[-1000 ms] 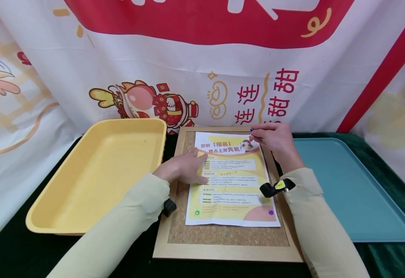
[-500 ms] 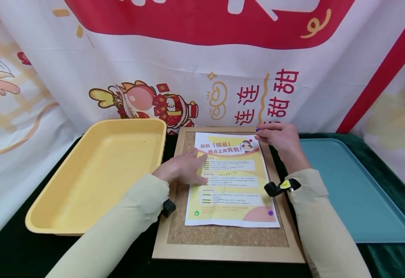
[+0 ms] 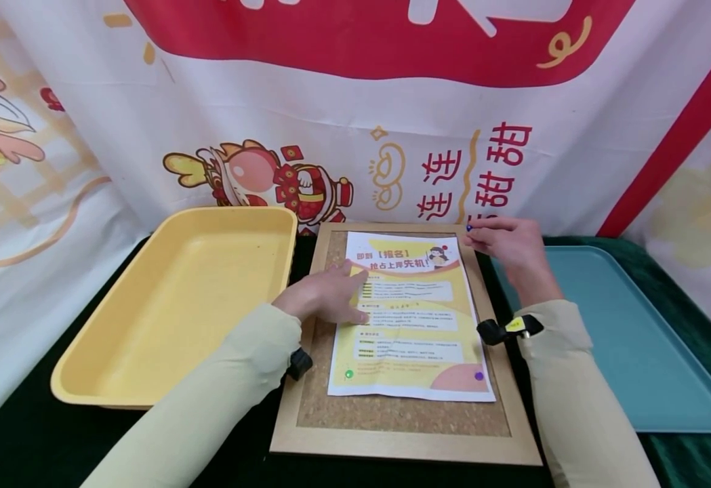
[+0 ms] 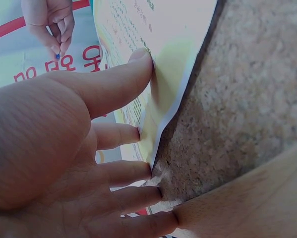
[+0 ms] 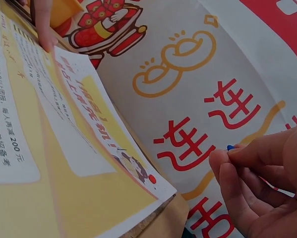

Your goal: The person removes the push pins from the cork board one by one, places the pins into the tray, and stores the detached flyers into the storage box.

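A yellow printed flyer (image 3: 413,318) lies on a cork board (image 3: 404,420) with a light wooden frame. A green pushpin (image 3: 349,374) and a purple pushpin (image 3: 479,376) sit at its two near corners. My left hand (image 3: 331,293) rests with fingers spread on the flyer's left edge; in the left wrist view the thumb presses the paper and the fingertips reach over cork and frame. My right hand (image 3: 510,251) pinches a small blue pushpin (image 5: 230,147) between thumb and forefinger, above the board's far right corner, off the flyer.
A deep yellow tray (image 3: 172,305) stands left of the board. To the right lies a flat blue tray (image 3: 630,339), partly behind my right forearm. Dark green cloth (image 3: 691,451) covers the table. A printed white and red banner (image 3: 331,102) hangs close behind the board.
My right hand has moved rightward with the blue pushpin, from over the flyer's top right corner to beyond the paper. The left hand stays on the flyer. The head view has shifted slightly.
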Available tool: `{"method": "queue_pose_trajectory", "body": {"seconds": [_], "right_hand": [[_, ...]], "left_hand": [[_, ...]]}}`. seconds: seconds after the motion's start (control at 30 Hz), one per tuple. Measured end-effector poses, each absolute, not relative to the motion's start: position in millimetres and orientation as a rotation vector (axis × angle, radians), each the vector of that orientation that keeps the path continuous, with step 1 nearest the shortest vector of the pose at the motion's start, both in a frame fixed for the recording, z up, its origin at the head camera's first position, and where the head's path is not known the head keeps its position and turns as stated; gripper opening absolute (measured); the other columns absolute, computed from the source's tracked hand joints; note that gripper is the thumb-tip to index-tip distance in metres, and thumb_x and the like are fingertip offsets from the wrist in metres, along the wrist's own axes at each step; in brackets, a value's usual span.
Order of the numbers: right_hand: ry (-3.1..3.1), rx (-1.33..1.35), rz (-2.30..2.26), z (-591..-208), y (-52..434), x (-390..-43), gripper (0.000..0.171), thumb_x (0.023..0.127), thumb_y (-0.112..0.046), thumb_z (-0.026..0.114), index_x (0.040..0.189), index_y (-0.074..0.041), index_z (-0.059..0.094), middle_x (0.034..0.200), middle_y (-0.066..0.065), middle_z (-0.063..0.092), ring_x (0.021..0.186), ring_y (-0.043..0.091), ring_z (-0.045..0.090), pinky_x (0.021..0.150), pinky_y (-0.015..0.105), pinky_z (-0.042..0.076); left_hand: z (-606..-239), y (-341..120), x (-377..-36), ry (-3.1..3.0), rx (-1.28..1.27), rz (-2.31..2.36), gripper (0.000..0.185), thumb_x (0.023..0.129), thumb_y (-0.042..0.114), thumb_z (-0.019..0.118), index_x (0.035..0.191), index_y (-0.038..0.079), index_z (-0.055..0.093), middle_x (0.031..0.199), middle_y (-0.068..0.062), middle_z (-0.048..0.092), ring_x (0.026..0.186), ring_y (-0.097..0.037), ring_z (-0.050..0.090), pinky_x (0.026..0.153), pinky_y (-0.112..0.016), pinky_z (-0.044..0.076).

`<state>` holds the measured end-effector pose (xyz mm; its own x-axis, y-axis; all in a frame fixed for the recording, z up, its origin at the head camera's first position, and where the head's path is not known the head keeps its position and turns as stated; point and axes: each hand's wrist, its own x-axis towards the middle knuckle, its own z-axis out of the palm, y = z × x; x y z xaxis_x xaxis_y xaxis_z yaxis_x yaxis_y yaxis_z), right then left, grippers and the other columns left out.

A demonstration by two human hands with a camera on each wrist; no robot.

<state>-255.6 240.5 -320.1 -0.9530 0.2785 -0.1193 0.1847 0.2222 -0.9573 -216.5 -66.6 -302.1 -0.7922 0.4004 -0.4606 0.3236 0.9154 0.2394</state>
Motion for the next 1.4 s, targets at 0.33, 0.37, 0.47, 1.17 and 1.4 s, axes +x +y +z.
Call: {"method": "queue_pose_trajectory", "body": {"seconds": [0.33,0.37,0.47,1.17,1.4], "right_hand": [[-2.376,-0.457,1.867,-321,248,-255,0.041,0.103,-0.024,0.071,0.14,-0.007,0.07,0.139,0.012,0.065,0.095,0.008,0.076,0.101,0.029,0.06],[-2.376,-0.464,1.866,-321,249,-255,0.041,0.103,-0.025,0.071,0.14,-0.007,0.07,0.137,0.011,0.065,0.095,0.008,0.076,0.101,0.029,0.06],[-2.374,-0.496,1.862,-323,255,-254,0.042,0.103,-0.026,0.072,0.141,-0.009,0.07,0.132,0.007,0.065,0.094,0.007,0.075,0.102,0.029,0.059],[-2.485,-0.752,1.76,-329,291,-252,0.049,0.107,-0.035,0.065,0.152,-0.017,0.061,0.147,0.008,0.063,0.114,0.013,0.065,0.114,0.037,0.052],[-2.516,-0.951,1.713,-334,298,-254,0.048,0.106,-0.037,0.064,0.151,-0.019,0.062,0.15,0.006,0.061,0.123,0.022,0.057,0.118,0.043,0.045]], "left_hand": [[-302,-67,-216,2.562,0.53,0.183,0.089,0.104,0.047,0.066,0.172,0.019,0.017,0.181,-0.015,0.002,0.167,-0.04,0.003,0.135,-0.055,0.012],[-302,-68,-216,2.563,0.531,0.184,0.089,0.104,0.047,0.066,0.172,0.018,0.017,0.181,-0.015,0.002,0.167,-0.04,0.003,0.135,-0.055,0.012],[-302,-68,-216,2.561,0.535,0.187,0.089,0.104,0.047,0.066,0.172,0.018,0.017,0.181,-0.015,0.002,0.167,-0.041,0.003,0.135,-0.055,0.012],[-304,-67,-216,2.566,0.545,0.18,0.088,0.104,0.046,0.065,0.172,0.017,0.016,0.18,-0.016,0.003,0.167,-0.04,0.004,0.135,-0.055,0.013],[-304,-67,-216,2.569,0.54,0.18,0.088,0.104,0.046,0.065,0.172,0.017,0.017,0.18,-0.017,0.003,0.167,-0.041,0.004,0.135,-0.055,0.013]]}}
